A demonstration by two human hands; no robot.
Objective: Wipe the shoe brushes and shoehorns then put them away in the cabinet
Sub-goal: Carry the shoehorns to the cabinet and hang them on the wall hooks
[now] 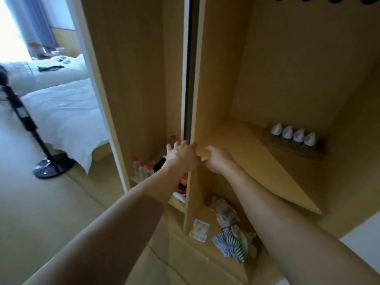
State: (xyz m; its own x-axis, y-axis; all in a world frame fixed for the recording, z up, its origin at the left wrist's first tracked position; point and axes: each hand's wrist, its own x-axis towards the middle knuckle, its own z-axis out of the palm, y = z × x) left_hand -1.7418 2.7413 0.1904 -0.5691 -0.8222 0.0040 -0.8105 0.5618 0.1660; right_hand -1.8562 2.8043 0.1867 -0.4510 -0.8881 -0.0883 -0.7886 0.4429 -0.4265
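A: From the head view, what are the hands doing?

B: I see both arms reaching into the wooden cabinet [287, 68]. The left hand [181, 154] rests at the front edge of the upright divider [193, 194], fingers spread and straight. The right hand [219, 159] is just beside it with fingers curled under; I cannot tell whether it grips anything.

A: Brushes or shoehorns?

B: I can't make any out. Red-capped bottles [141, 169] stand left; striped cloth [231, 241] lies lower right.
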